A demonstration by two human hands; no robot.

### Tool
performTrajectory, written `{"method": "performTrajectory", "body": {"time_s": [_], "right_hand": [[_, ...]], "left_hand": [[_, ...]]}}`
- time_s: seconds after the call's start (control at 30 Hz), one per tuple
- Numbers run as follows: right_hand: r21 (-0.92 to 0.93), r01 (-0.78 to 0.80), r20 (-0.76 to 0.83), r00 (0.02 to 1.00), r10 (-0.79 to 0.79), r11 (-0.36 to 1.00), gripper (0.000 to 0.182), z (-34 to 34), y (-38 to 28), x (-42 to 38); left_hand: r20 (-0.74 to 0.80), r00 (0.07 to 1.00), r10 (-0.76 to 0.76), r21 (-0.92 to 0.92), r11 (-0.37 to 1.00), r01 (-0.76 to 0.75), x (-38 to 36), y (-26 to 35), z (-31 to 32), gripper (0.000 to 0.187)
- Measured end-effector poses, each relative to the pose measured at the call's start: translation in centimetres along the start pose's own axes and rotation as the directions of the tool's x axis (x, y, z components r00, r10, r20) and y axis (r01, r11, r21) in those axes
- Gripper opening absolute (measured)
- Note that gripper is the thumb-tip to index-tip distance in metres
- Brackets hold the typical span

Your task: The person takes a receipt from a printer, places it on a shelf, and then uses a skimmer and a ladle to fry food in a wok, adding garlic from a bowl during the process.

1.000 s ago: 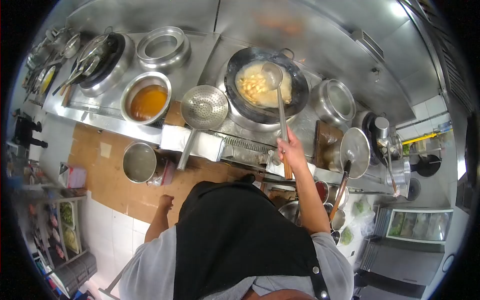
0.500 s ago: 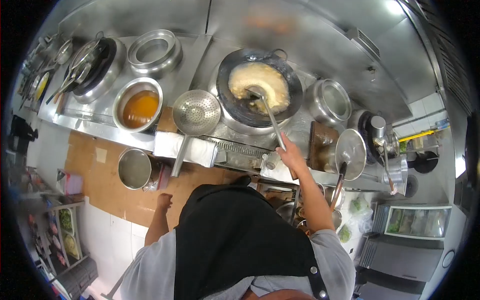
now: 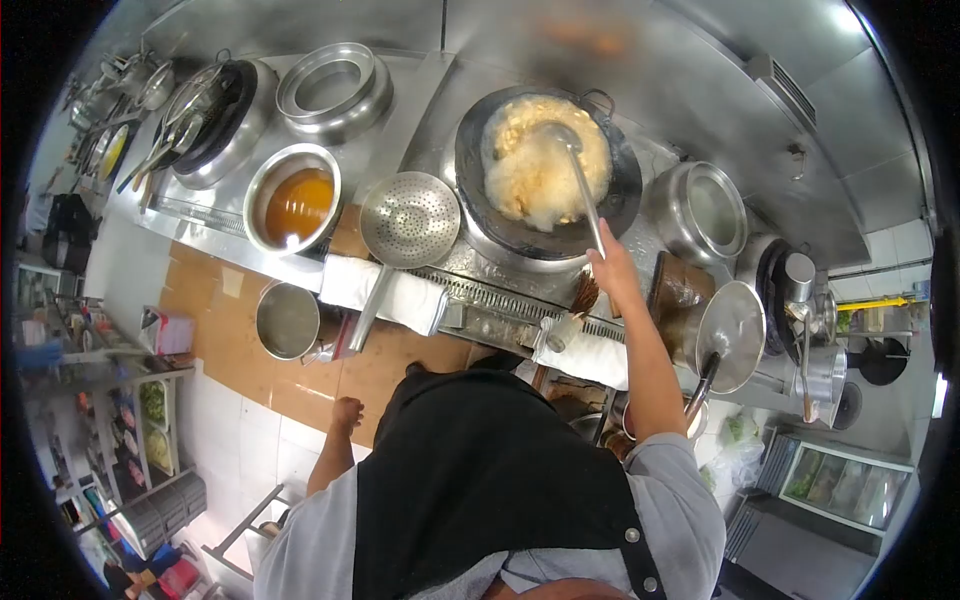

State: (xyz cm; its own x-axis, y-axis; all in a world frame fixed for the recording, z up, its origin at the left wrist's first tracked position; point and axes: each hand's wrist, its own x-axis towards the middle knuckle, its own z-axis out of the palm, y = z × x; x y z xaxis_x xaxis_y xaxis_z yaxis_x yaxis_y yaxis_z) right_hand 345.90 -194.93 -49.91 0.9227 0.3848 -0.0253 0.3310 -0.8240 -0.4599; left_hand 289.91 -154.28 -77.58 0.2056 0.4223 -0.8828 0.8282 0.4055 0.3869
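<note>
My right hand (image 3: 614, 266) is wrapped round the handle of a long metal ladle (image 3: 586, 192). The ladle's bowl dips into pale, foaming liquid (image 3: 535, 180) with golden pieces floating in it, inside a black wok (image 3: 624, 185) on the range. My left hand (image 3: 347, 413) hangs low beside my body, fingers curled in and nothing visible in them. Between the wok and a steel pot (image 3: 253, 215) of orange-brown liquid lies a perforated strainer (image 3: 410, 222), its handle reaching over the counter's front edge.
Folded white towels (image 3: 385, 295) lie along the counter's edge. To the wok's right stand a round steel pot (image 3: 697, 212) and a pan (image 3: 730, 337) with a dark handle. A deep pot (image 3: 287, 320) sits below the counter at left, above brown floor covering (image 3: 215, 320).
My right hand has pushed forward, and the ladle's bowl has moved toward the far side of the wok. The foam has spread. The view has shifted slightly; my left hand stays low.
</note>
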Motion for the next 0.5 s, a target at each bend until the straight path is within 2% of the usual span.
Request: {"method": "performTrajectory", "body": {"time_s": [0.07, 0.17, 0.23, 0.27, 0.3, 0.37, 0.47, 0.5], "right_hand": [[0.042, 0.025, -0.079, 0.997, -0.022, 0.999, 0.076, 0.6, 0.8, -0.5], [0.389, -0.292, 0.080, 0.956, 0.283, 0.874, 0.068, 1.2, -1.8, -3.3], [0.676, -0.359, 0.187, 0.928, 0.321, 0.643, 0.053, 2.6, -4.2, -5.7], [0.784, -0.383, 0.243, 0.914, 0.325, 0.489, 0.046, 3.2, -5.5, -6.7], [0.840, -0.427, 0.320, 0.888, 0.330, 0.334, 0.039, 3.5, -7.0, -7.5], [0.875, -0.484, 0.461, 0.834, 0.302, -0.002, 0.025, 3.2, -10.3, -8.9], [0.816, -0.487, 0.556, 0.809, 0.191, -0.311, 0.015, 2.4, -14.1, -10.7], [0.740, -0.490, 0.583, 0.809, 0.076, -0.460, 0.012, 3.0, -13.4, -11.1]], "left_hand": [[-0.039, 0.999, -0.027, 0.011, 1.000, 0.028, -1.0, -0.7, 0.7, 0.014], [0.121, 0.992, 0.036, 0.190, 0.980, -0.058, 4.1, -3.7, 0.5, 0.019], [0.043, 0.999, 0.032, 0.092, 0.995, -0.036, 2.4, -2.2, 1.7, 0.020], [0.005, 1.000, 0.028, 0.044, 0.999, -0.028, 1.4, -0.9, 2.2, 0.020], [-0.016, 0.999, 0.049, 0.076, 0.996, -0.047, 0.9, 0.1, 2.5, 0.018], [-0.015, 0.998, 0.054, 0.073, 0.996, -0.053, 0.7, 1.6, 2.9, 0.017], [0.011, 0.995, 0.096, 0.076, 0.992, -0.097, 1.0, 3.5, 2.8, 0.015], [0.027, 0.994, 0.110, 0.086, 0.990, -0.112, 1.5, 3.9, 2.4, 0.015]]}}
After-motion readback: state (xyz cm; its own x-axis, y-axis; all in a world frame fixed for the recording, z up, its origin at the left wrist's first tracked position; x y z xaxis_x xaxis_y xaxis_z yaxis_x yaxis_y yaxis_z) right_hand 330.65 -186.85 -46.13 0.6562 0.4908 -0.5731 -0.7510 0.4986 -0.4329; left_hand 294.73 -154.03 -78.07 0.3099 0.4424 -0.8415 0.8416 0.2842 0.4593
